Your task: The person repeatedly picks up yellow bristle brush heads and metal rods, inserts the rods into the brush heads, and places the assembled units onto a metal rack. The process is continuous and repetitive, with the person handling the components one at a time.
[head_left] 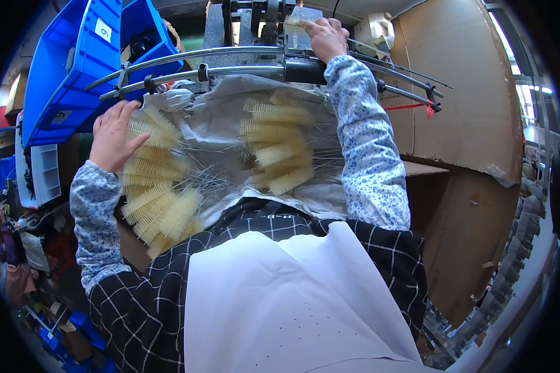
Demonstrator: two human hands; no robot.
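My right hand [327, 38] is reached far out to the machine [258, 18] at the top. Its fingers close round a cream-bristled wire brush [292, 25], whose bristles stick out to the left of the fingertips. My left hand [114, 133] is open at the upper left, thumb apart from the fingers, against the edge of a pile of similar brushes [162, 205]. Their thin wire stems point toward the middle. A second pile of brushes [277, 143] lies between my arms, its stems toward my right sleeve. Both piles rest on a grey-white cloth [214, 115].
Two metal rails [230, 71] with black clamps run across in front of the machine. Blue bins [74, 68] stand at the upper left. A large cardboard sheet [460, 87] rises at the right, near a pale plastic jug [377, 31]. A red strip [429, 111] hangs at the rail's right end.
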